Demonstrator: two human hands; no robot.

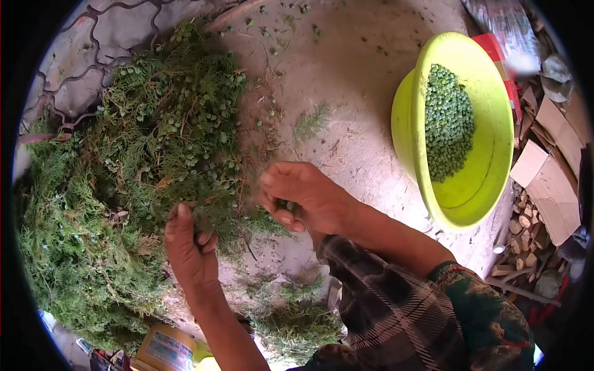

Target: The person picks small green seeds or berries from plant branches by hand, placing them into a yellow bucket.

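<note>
Nearest the camera, at 5 o'clock, is the plaid cloth (390,297) over the person's body. The great pile of cut greenery (167,123) spreads from 7 to 11 o'clock. The right hand (315,201), just below centre, has its fingers curled around a few small green cones (291,205); the left hand (192,253), at 7 o'clock, is nearly closed, thumb and fingers apparently pinching a leafy sprig (216,207) at the pile's edge. To work well, the left would best steady the stem close to its cones while the right plucks with fingertips, leaving the leaves behind and keeping its palmful small enough not to spill. Of the containers, the larger is the yellow-green basin (402,120), at 2 o'clock, with picked cones (448,123) heaped toward its 9 o'clock side and bare plastic opposite. The smaller, a labelled tub (164,347), sits at 7 o'clock; its contents cannot be made out.
</note>
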